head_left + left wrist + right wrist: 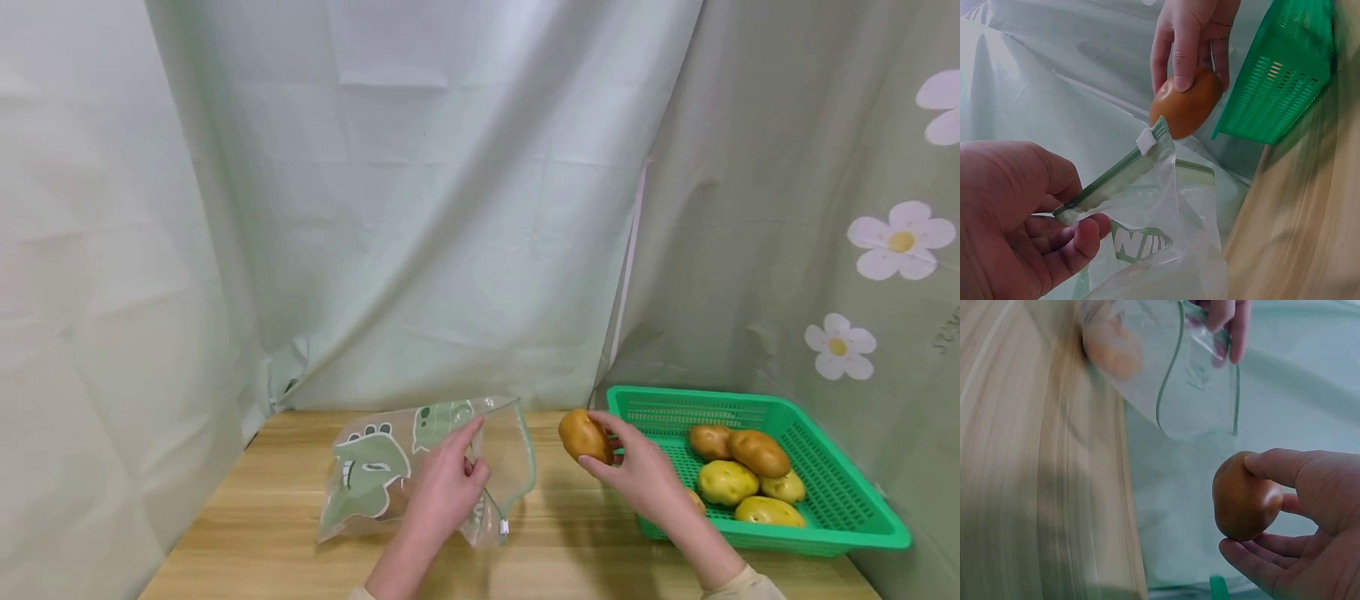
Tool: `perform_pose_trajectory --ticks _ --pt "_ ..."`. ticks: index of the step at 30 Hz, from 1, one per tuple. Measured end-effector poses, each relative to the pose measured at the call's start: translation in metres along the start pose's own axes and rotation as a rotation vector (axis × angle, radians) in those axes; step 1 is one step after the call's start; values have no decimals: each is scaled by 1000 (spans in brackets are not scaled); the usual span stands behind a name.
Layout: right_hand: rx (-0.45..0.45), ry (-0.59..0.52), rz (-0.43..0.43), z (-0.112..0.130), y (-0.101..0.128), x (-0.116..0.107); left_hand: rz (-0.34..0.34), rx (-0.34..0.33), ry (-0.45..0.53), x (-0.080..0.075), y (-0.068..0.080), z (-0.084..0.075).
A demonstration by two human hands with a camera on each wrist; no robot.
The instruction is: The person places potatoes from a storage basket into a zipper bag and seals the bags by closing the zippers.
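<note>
A clear zip bag (pixel 517 467) with green cartoon prints lies on its side, its mouth spread open towards the right. My left hand (pixel 447 479) grips the bag near its opening; in the left wrist view, the fingers (pixel 1079 240) curl at the green zip edge, beside a white slider (pixel 1145 141). Through the plastic shows something brown and rounded (pixel 1113 350). Between thumb and fingertips, my right hand (pixel 637 467) holds a brown potato (pixel 585 435) above the table, to the right of the bag mouth and apart from it.
A green plastic basket (pixel 843 542) stands at the right of the wooden table (pixel 247 533). In it lie several brown potatoes (pixel 759 452) and yellow potatoes (pixel 727 482). Pale curtains (pixel 450 250) hang behind, with flowers printed on the right side.
</note>
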State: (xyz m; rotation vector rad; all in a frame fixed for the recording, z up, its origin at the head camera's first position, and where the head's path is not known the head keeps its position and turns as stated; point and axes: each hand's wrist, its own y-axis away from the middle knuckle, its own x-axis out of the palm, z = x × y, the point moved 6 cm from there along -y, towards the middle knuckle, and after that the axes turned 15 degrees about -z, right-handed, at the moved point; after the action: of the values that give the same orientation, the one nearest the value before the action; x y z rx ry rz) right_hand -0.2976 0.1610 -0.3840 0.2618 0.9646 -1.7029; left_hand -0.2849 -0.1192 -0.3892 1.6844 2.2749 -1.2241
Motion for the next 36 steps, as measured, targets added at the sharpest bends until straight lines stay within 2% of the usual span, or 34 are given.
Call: perform_pose_trajectory --ticks 14,25,36 --pt "-36 -100 48 29 0 27 -27 35 -8 -4 -5 -3" --pt "-83 -103 87 49 0 48 -6 -3 -24 -6 -7 -4" --pt "-85 -88 102 61 -1 67 10 -18 -30 -6 -7 -4"
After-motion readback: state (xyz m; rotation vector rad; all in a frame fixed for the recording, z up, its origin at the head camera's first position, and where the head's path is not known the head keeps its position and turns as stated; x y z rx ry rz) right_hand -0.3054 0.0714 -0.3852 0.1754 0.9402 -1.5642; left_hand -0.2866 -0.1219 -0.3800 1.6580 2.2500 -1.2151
